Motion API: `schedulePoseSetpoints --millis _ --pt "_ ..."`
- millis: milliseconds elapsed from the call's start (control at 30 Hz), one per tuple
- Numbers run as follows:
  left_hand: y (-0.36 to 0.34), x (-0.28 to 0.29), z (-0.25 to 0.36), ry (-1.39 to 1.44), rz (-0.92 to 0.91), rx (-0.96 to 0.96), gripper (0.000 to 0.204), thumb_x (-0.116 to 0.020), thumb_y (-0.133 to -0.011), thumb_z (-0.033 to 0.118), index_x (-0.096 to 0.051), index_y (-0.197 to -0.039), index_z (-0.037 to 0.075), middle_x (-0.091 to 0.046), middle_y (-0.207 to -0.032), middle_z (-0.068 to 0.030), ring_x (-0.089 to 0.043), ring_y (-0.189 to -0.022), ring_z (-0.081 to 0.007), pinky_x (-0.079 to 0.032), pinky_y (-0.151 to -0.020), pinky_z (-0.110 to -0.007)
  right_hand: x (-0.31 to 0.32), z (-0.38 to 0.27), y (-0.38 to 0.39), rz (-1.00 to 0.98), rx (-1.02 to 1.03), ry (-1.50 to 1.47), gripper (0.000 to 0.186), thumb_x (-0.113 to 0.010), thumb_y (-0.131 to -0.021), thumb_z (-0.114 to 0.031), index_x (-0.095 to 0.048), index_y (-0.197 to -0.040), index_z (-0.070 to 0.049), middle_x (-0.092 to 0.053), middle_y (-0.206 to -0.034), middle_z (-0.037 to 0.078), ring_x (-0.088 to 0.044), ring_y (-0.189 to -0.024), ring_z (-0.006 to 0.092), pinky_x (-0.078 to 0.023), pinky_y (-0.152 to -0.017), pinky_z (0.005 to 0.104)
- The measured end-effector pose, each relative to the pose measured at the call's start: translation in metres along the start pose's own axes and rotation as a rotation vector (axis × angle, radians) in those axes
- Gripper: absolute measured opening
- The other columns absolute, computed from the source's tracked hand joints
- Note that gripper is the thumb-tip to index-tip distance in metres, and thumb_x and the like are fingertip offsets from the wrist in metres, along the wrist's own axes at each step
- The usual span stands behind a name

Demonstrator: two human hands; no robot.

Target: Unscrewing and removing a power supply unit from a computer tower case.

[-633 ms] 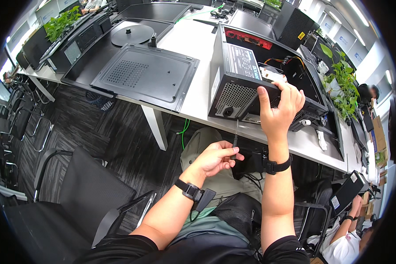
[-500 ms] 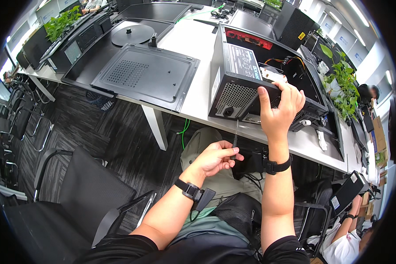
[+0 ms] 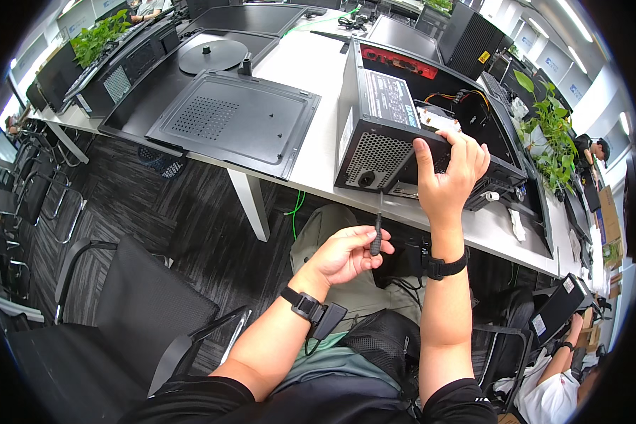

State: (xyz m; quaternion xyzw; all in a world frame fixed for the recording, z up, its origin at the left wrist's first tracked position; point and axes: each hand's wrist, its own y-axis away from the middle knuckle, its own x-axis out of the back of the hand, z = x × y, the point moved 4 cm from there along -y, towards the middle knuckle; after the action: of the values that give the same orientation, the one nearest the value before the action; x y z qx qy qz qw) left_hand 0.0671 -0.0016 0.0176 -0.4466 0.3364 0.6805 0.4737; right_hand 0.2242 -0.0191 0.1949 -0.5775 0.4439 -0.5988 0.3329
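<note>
Mesh office chair (image 3: 148,297) at the left stands on dark patterned carpet (image 3: 191,219), below a white desk (image 3: 318,145). Along the desk, left to right, come a leafy plant (image 3: 95,46), a perforated black side panel (image 3: 261,127), an open computer case (image 3: 350,106) near the front edge, and a second plant (image 3: 544,134). A co-worker (image 3: 552,392) is at the lower right.

The left hand (image 3: 346,254) has thumb and fingers pinched on the handle of a dark screwdriver (image 3: 377,244); its shaft points up to the case's lower rear edge, though contact at the tip is too small to tell. Fingers of the right hand (image 3: 451,177) lie over the case's edge, thumb spread apart; how firmly they grip cannot be told.

Compared with half a second ago, more of the handle shows in front of the left fingers. The right hand and case have stayed put.

A white label is on the case's left side, a printed dark label on its power supply (image 3: 389,99), and a yellow sticker on the black tower (image 3: 466,39) behind.
</note>
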Motion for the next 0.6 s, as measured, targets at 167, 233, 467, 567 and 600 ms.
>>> schedulePoseSetpoints --millis 167,233,467,567,600 --pt "-0.004 0.016 -0.002 0.000 0.073 0.098 0.025 -0.060 -0.109 0.014 -0.065 -0.120 -0.008 -0.074 -0.100 -0.0189 -0.073 -0.084 -0.0234 -0.061 -0.067 -0.024 0.000 0.000 -0.001 -0.002 -0.002 -0.004 0.045 -0.081 -0.090 -0.047 -0.068 -0.114 -0.011 -0.068 -0.116 0.007 -0.060 -0.120 0.0272 -0.026 -0.120 0.0511" --pt "-0.005 0.019 -0.005 0.008 0.110 0.085 0.023 -0.066 -0.106 0.014 -0.067 -0.116 -0.007 -0.075 -0.099 -0.0168 -0.077 -0.087 -0.0261 -0.064 -0.071 -0.026 0.000 0.000 -0.001 0.003 0.001 -0.001 0.045 -0.081 -0.091 -0.047 -0.068 -0.114 -0.011 -0.068 -0.116 0.007 -0.060 -0.120 0.0271 -0.026 -0.120 0.0510" --pt "-0.004 0.003 -0.010 -0.043 -0.006 0.035 0.030 -0.057 -0.112 0.020 -0.065 -0.122 -0.007 -0.075 -0.112 -0.0219 -0.078 -0.092 -0.0275 -0.058 -0.062 -0.022 0.000 0.000 0.000 -0.001 -0.005 -0.001 0.045 -0.081 -0.091 -0.047 -0.068 -0.114 -0.011 -0.068 -0.116 0.007 -0.060 -0.120 0.0272 -0.026 -0.120 0.0504" --pt "-0.001 0.000 -0.007 -0.061 -0.036 0.080 0.033 -0.054 -0.113 0.022 -0.065 -0.123 -0.007 -0.075 -0.115 -0.0220 -0.077 -0.090 -0.0266 -0.057 -0.062 -0.022 0.000 0.000 0.000 -0.008 -0.003 -0.004 0.045 -0.081 -0.091 -0.047 -0.068 -0.114 -0.010 -0.068 -0.116 0.007 -0.060 -0.119 0.0273 -0.026 -0.120 0.0503" --pt "-0.001 -0.003 -0.006 -0.021 -0.079 0.077 0.032 -0.054 -0.113 0.022 -0.065 -0.123 -0.007 -0.075 -0.114 -0.0217 -0.077 -0.088 -0.0259 -0.057 -0.061 -0.022 0.000 0.000 0.000 -0.007 -0.002 -0.001 0.046 -0.081 -0.091 -0.047 -0.068 -0.114 -0.010 -0.068 -0.116 0.007 -0.060 -0.119 0.0273 -0.026 -0.120 0.0503"
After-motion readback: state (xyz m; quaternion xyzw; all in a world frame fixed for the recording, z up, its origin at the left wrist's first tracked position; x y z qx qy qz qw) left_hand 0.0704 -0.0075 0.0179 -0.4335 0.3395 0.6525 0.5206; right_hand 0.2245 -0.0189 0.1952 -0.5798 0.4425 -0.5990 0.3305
